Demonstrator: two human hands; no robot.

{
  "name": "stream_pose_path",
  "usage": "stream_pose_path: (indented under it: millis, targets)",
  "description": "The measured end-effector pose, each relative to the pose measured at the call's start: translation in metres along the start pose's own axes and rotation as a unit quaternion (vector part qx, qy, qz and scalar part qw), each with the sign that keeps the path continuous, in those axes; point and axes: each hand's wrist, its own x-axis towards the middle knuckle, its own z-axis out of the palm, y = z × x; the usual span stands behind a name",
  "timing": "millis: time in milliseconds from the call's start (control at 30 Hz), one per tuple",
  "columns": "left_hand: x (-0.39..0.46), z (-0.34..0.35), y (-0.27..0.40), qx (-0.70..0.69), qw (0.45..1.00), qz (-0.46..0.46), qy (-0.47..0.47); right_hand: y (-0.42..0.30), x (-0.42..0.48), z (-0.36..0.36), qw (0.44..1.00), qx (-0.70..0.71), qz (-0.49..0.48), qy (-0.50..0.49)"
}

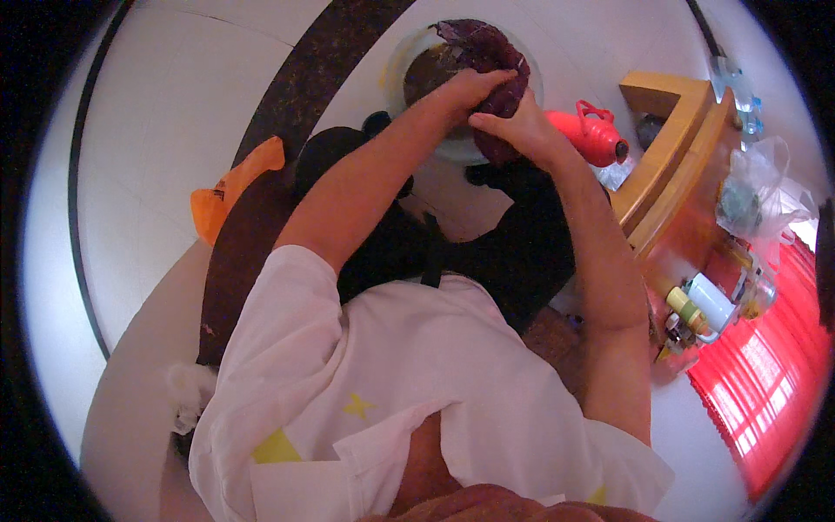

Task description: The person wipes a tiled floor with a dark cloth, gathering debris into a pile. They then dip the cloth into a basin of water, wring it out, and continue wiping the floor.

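A dark purple patterned cloth [479,42], bunched and twisted, is held over a pale round basin [394,81]. My left hand [481,87] grips the bunch from the left, its thumb laid across the fabric. Just below it, my right hand [520,125] closes around the cloth from the right. One end of the fabric hangs past my right hand towards the near rim. Dark brownish water [421,81] shows in the basin at the left of the cloth. My fingers on the far side are partly hidden.
A red vacuum flask [590,136] lies or leans right of the basin, beside a wooden furniture frame [695,124]. Further right are a plastic bag [750,196], a pale mug [712,303] and a red cover [763,378]. An orange bag or cloth [235,189] is at left.
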Motion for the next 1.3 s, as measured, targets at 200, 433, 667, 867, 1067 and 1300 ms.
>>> stream_pose_path:
  millis: [200, 433, 667, 867, 1067, 1300]
  targets:
    - [0.007, -0.002, -0.026, 0.1, 0.989, 0.11, -0.016, 0.002, -0.002, 0.008, 0.959, -0.261, 0.091, 0.065]
    - [0.026, 0.0, -0.05, 0.14, 0.986, 0.085, 0.041, -0.012, 0.003, 0.024, 0.916, -0.363, 0.161, 0.064]
    - [0.043, 0.0, -0.071, 0.212, 0.972, 0.053, 0.085, 0.016, 0.011, 0.036, 0.887, -0.417, 0.179, 0.083]
    - [0.05, -0.003, -0.081, 0.068, 0.989, 0.007, 0.131, 0.02, 0.012, 0.042, 0.88, -0.434, 0.177, 0.074]
    - [0.04, 0.0, -0.055, 0.028, 0.984, -0.067, 0.162, 0.007, 0.01, 0.041, 0.896, -0.405, 0.158, 0.094]
    - [0.002, 0.028, -0.007, -0.198, 0.977, -0.05, 0.068, 0.022, -0.011, -0.001, 0.969, -0.23, 0.068, 0.066]
